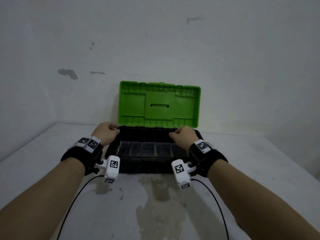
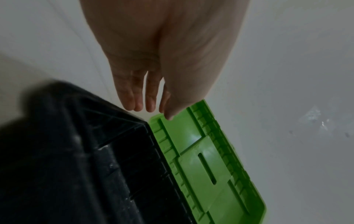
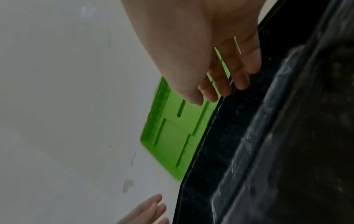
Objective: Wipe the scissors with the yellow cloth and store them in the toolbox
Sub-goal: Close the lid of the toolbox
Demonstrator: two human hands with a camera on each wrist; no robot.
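Observation:
The toolbox stands open at the back of the table, its black body (image 1: pixel 145 166) in front and its green lid (image 1: pixel 159 104) upright near the wall. My left hand (image 1: pixel 107 130) hovers at the back left corner of the box, fingers (image 2: pixel 149 104) straight and empty, the thumb tip near the lid's corner (image 2: pixel 206 163). My right hand (image 1: pixel 183 134) is at the back right rim, fingers (image 3: pixel 220 84) loosely extended beside the black rim (image 3: pixel 239 121), holding nothing. A dark compartmented tray (image 1: pixel 147 148) fills the box. No scissors or yellow cloth can be seen in any view.
The grey table (image 1: pixel 52 170) carries dark stains (image 1: pixel 155 205) in front of the box. A scuffed white wall (image 1: pixel 155 49) rises right behind the lid. Black cables (image 1: pixel 76 200) trail from both wrist cameras toward me. The table's left edge runs diagonally at the left.

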